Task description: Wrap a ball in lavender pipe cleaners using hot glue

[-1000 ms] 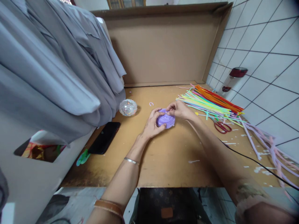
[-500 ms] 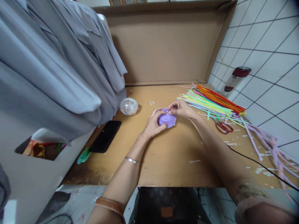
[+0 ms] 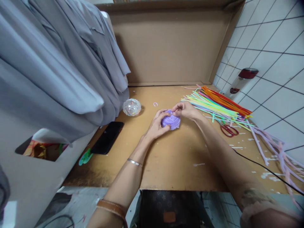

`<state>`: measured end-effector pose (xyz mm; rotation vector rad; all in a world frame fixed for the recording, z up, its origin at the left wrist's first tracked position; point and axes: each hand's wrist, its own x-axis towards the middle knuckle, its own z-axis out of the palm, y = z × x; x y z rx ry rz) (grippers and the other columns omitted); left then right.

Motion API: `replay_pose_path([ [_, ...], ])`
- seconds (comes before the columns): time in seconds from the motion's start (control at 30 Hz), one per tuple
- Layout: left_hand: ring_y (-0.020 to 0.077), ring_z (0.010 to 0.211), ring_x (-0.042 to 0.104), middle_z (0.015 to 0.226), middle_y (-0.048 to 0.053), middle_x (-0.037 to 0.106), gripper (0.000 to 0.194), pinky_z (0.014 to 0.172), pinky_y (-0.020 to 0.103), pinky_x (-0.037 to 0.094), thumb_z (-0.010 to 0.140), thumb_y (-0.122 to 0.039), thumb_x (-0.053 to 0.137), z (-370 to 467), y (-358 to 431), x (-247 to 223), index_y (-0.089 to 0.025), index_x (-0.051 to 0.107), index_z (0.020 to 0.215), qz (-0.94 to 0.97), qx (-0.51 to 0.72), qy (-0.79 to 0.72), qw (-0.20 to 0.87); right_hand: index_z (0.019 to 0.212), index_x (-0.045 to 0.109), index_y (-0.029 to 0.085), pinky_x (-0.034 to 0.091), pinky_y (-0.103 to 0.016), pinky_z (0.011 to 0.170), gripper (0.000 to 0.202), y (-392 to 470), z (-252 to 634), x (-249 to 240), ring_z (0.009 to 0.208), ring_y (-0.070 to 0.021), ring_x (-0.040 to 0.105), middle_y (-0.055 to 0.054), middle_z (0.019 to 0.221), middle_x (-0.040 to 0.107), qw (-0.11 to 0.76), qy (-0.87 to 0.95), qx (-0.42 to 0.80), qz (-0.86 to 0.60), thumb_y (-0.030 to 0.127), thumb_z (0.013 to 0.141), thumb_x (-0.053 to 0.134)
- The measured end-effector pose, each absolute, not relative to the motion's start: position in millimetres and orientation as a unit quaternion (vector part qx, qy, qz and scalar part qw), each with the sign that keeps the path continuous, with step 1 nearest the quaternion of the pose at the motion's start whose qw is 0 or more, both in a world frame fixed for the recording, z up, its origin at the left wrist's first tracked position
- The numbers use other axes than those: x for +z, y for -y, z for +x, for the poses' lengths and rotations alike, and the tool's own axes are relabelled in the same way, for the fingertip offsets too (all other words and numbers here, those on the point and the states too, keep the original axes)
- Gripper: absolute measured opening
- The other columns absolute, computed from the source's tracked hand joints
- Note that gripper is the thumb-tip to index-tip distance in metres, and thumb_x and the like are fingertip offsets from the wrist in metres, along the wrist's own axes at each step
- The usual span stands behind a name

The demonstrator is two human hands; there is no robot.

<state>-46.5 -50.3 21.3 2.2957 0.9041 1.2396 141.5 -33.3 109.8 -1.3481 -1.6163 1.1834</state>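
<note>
A round purple coil (image 3: pixel 171 122), wound in rings, is held above the middle of the wooden table. My left hand (image 3: pixel 157 125) wraps round its left side, thumb at the lower edge and fingers along the top. At the coil's upper right edge, the fingertips of my right hand (image 3: pixel 184 110) are pinched together against it. Whatever small part lies between those fingertips is too small to make out. A small pale pink curved piece (image 3: pixel 155 104) lies on the table beyond my left hand.
Left on the table (image 3: pixel 166 171) are a clear faceted ball (image 3: pixel 132 107), a black phone (image 3: pixel 107 138) and a green item (image 3: pixel 85 157). Colourful pipe cleaners (image 3: pixel 220 103), red-handled scissors (image 3: pixel 229 130) and a black cable (image 3: pixel 266 167) lie right. A jar (image 3: pixel 241 80) stands by the tiled wall.
The view has shifted very slightly. Both hands keep nearly the same hold on the purple coil, with little visible movement of the fingers.
</note>
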Motion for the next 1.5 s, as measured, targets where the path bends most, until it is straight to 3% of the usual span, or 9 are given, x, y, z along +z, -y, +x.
replay_pose_path([
  [0.3,0.0318,0.134,0.048,0.14,0.012,0.05,0.046,0.114,0.053,0.041,0.072,-0.027,0.064,-44,53,23,-0.024,0.057,0.117,0.812,0.45,-0.333,0.168,0.058,0.059,0.016,0.037,-0.02,0.052,0.022,40,133,114,0.049,-0.0068,0.046,0.007,0.047,0.052,0.366,0.595,0.451,-0.555,-0.005,0.055,0.064],
  [0.53,0.029,0.126,0.054,0.129,0.013,0.056,0.049,0.112,0.05,0.043,0.069,-0.023,0.059,-43,52,22,-0.021,0.052,0.118,0.792,0.48,-0.326,0.19,0.06,0.057,0.017,0.037,-0.02,0.053,0.022,43,128,112,0.049,-0.0062,0.045,0.008,0.048,0.051,0.383,0.59,0.445,-0.554,-0.004,0.056,0.062],
  [0.87,0.0281,0.129,0.054,0.135,0.013,0.057,0.049,0.114,0.049,0.041,0.072,-0.02,0.054,-45,49,20,-0.021,0.052,0.121,0.791,0.487,-0.305,0.209,0.061,0.055,0.018,0.041,-0.022,0.057,0.021,42,124,109,0.052,-0.0079,0.048,0.007,0.05,0.051,0.394,0.577,0.445,-0.56,0.0,0.057,0.064],
  [1.5,0.0297,0.13,0.054,0.136,0.013,0.058,0.047,0.114,0.05,0.042,0.074,-0.024,0.056,-44,52,24,-0.022,0.053,0.12,0.786,0.475,-0.328,0.219,0.06,0.056,0.017,0.04,-0.018,0.049,0.022,41,128,107,0.048,-0.0056,0.049,0.008,0.048,0.055,0.406,0.569,0.465,-0.543,0.0,0.054,0.068],
])
